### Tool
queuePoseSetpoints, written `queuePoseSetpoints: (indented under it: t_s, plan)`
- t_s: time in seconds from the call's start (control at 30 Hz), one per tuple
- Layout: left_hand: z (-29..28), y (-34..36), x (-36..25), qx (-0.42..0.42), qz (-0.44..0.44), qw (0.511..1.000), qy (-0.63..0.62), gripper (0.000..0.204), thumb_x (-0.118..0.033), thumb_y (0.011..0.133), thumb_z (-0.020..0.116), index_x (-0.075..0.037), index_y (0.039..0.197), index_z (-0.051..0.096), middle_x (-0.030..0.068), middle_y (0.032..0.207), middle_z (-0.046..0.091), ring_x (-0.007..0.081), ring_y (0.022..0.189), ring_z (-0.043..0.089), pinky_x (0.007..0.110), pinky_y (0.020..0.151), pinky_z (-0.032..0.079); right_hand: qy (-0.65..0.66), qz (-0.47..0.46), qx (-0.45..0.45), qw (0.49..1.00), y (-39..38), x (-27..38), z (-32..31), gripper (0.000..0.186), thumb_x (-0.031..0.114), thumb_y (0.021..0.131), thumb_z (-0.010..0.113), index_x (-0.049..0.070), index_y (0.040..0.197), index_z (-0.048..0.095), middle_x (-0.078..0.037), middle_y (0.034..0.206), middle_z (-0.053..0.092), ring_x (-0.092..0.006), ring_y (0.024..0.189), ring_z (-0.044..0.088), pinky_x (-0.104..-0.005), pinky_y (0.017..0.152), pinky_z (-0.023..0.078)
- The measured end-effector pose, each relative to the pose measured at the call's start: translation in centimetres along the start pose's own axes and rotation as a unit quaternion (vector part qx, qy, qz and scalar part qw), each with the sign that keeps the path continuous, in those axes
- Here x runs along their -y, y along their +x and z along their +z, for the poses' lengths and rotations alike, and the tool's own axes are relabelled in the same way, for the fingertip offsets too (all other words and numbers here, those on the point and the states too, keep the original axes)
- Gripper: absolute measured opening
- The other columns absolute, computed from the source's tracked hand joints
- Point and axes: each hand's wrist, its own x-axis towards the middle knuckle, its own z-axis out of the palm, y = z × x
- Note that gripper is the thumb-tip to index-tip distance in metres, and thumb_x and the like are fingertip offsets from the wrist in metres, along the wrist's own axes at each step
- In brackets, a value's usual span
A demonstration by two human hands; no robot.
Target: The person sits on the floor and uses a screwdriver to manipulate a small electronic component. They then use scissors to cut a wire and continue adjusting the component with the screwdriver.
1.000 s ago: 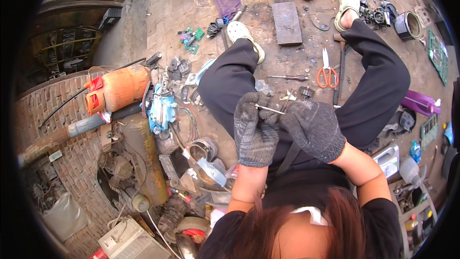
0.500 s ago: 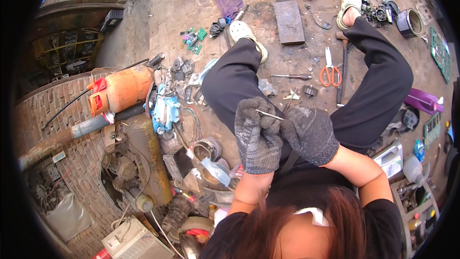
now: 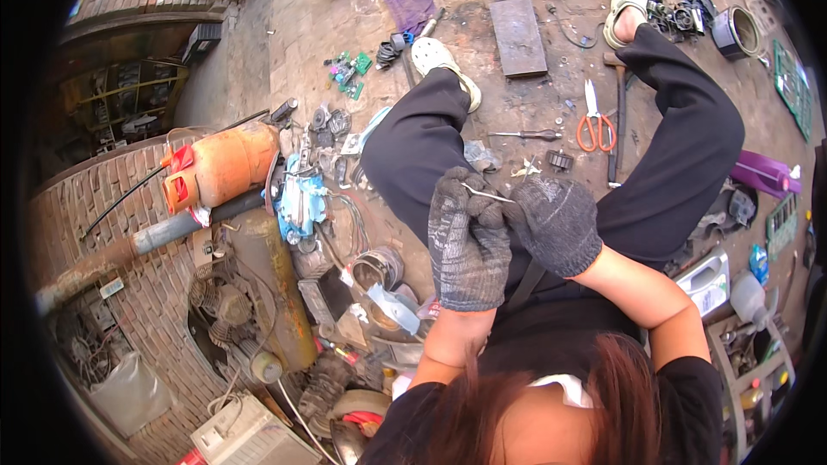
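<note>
In dark grey knit gloves, my hands meet above my lap. My left hand [image 3: 468, 245] is closed, its fingertips pinching a thin silvery wire-like piece [image 3: 488, 195]. My right hand [image 3: 558, 222], also closed, grips the other end of that piece. A slight bend shows along it; its exact kind is too small to make out. On the ground beyond them lie a screwdriver [image 3: 541, 134], a small black ribbed block [image 3: 560, 160] and scissors with orange handles [image 3: 594, 125]. A long-handled hammer [image 3: 620, 103] rests beside the scissors.
A flat metal block [image 3: 519, 39] sits between my feet. At left, an orange gas cylinder [image 3: 228, 164] lies by a rusty pipe and a heap of scrap parts. Green circuit boards [image 3: 791, 90], a tin can [image 3: 736, 33] and a white plastic jug [image 3: 705, 282] are on the right.
The thin piece looked straight before and now appears slightly bent. Both hands have shifted a little, and the right one has turned slightly at the wrist.
</note>
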Motion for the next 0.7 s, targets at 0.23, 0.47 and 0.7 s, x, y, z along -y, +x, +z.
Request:
queuePoseSetpoints:
  t_s: [0.23, 0.47, 0.7]
  plan:
    - [1.1, 0.6, 0.3, -0.061, -0.046, 0.997, -0.027, 0.021, -0.016, 0.089, 0.053, -0.006, 0.108, 0.051, 0.0011, 0.087, 0.052, 0.0070, 0.072, 0.053, 0.021, 0.065, 0.052, 0.007, 0.007, -0.021, 1.000, 0.3, -0.6, 0.8, 0.018, 0.026, 0.079, 0.059, 0.008, 0.081, 0.057, -0.012, 0.069, 0.055, -0.0293, 0.061, 0.055, -0.0391, 0.053, 0.043]
    - [2.4, 0.5, 0.2, 0.003, -0.142, 0.971, -0.194, 0.020, -0.020, 0.090, 0.051, -0.011, 0.108, 0.053, -0.0005, 0.087, 0.052, 0.0070, 0.070, 0.049, 0.021, 0.059, 0.047, 0.186, 0.033, -0.006, 0.982, 1.2, -0.5, -0.9, 0.014, 0.018, 0.079, 0.058, 0.005, 0.084, 0.059, -0.014, 0.076, 0.058, -0.0327, 0.064, 0.056, -0.0410, 0.055, 0.043]
    - [2.1, 0.3, 0.1, 0.050, -0.121, 0.982, -0.138, 0.018, -0.018, 0.088, 0.054, -0.011, 0.105, 0.053, -0.0008, 0.086, 0.050, 0.0067, 0.063, 0.043, 0.020, 0.050, 0.038, 0.172, -0.020, 0.031, 0.984, 0.8, -0.5, -2.9, 0.014, 0.016, 0.079, 0.054, 0.007, 0.088, 0.060, -0.013, 0.083, 0.058, -0.0312, 0.069, 0.056, -0.0418, 0.057, 0.042]
